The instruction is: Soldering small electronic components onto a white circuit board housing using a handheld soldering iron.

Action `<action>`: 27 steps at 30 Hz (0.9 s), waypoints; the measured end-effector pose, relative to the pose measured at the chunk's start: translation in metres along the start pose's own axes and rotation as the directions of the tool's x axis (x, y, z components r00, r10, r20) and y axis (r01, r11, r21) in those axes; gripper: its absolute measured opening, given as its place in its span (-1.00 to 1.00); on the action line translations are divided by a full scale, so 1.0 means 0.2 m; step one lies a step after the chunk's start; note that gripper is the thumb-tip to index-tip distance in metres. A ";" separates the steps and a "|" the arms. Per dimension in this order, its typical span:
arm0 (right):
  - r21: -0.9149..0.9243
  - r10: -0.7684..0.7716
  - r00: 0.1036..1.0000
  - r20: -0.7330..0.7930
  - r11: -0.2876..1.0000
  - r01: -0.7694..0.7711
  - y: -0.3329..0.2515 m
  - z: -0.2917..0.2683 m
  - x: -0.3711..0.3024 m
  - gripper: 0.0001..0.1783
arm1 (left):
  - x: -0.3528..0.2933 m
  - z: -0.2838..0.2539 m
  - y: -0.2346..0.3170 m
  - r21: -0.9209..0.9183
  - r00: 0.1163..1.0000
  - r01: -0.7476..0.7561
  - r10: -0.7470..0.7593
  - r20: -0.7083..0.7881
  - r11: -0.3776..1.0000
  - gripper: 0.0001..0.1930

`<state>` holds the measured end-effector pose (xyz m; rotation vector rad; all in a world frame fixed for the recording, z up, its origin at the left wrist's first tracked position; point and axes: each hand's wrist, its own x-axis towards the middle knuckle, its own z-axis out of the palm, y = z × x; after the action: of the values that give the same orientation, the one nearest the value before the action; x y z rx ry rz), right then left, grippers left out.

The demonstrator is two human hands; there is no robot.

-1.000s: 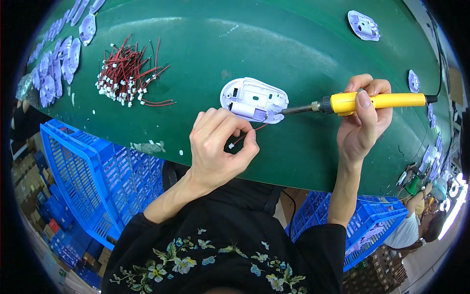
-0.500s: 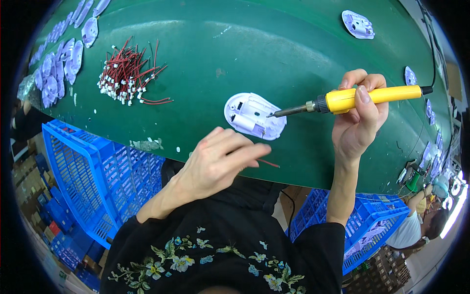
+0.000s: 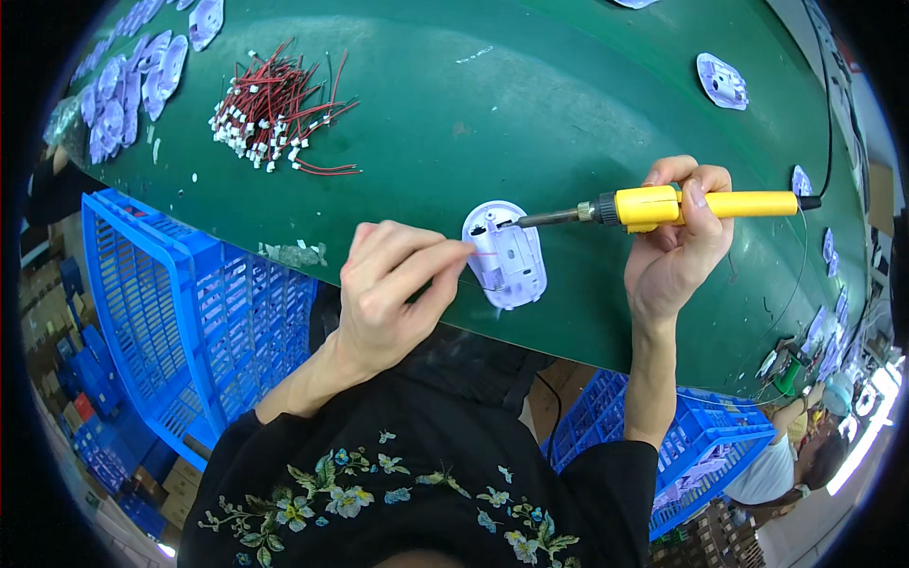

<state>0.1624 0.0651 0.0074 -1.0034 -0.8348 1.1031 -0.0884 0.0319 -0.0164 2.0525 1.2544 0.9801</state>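
Observation:
A pale lilac oval plastic housing [image 3: 519,282] lies on the green table in front of me, its moulded inner side up. My left hand [image 3: 393,295] is closed in a pinch at its left edge, and a thin red wire [image 3: 485,254] runs from the fingertips over the housing. Whether a connector is inside the pinch is hidden. My right hand [image 3: 680,248] grips a yellow-handled soldering iron [image 3: 748,204], held level. Its metal tip points left and is at the upper part of the housing; I cannot tell whether it touches.
Red and black wires with white connectors [image 3: 275,114] form a pile at the left. More lilac housings [image 3: 118,109] are heaped beyond it; another housing [image 3: 722,81] lies far right. Blue crates [image 3: 194,293] stand below the table edge. A green spool [image 3: 788,381] and another person [image 3: 805,459] are at right.
My left hand has risen from the table edge to the housing, bringing the red wire over it. The housing now sits more upright, and the iron's tip has moved to its upper part.

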 end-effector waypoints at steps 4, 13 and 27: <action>-0.054 -0.054 0.998 -0.031 0.997 0.052 0.05 0.04 -0.01 -0.76 | 0.01 0.01 -0.04 0.044 0.991 0.058 -0.052 -0.125 0.997 -0.79; -0.195 -0.072 0.996 0.043 0.978 0.079 0.11 0.08 -0.03 -0.75 | 0.00 0.03 -0.08 -0.009 0.990 0.092 -0.092 -0.107 0.996 -0.84; -0.148 -0.053 0.998 0.029 0.987 0.057 0.12 0.08 -0.03 -0.62 | 0.03 0.02 -0.08 0.008 0.991 0.121 -0.121 -0.060 0.993 -0.87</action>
<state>0.1389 0.0665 -0.0098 -1.0853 -0.9708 1.0200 -0.0909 0.0430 -0.0296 1.9433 1.4010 0.9867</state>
